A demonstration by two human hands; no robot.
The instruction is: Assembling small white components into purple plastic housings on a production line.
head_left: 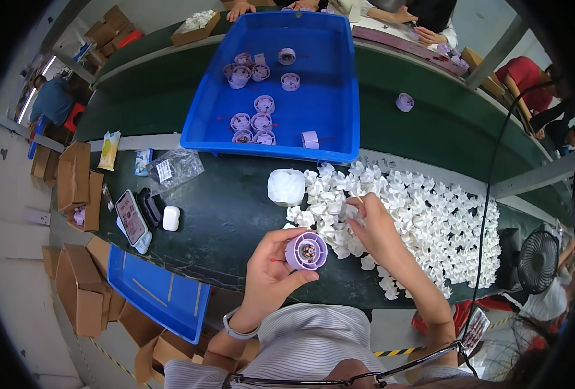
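My left hand (274,269) is closed round a lilac round housing (306,251), its open face turned up. Inside the housing sits a small motor with copper-coloured parts, and a red wire end sticks out at its left side. Over the left part of a spread of white small bladed plastic pieces (423,227) hovers my right hand (373,223), fingers bent. A thin pale stick (357,196) shows at its fingertips; whether the fingers also touch a white piece I cannot tell. Just left of these pieces stands a clear tub of white stuff (286,187).
A large blue tray (355,129) with several lilac housings (261,122) stands beyond the bench. At left lie a phone (131,217), a white earphone case (171,218) and a clear plastic bag (177,170). A black fan (537,262) and hanging cable are at right. Co-workers sit opposite.
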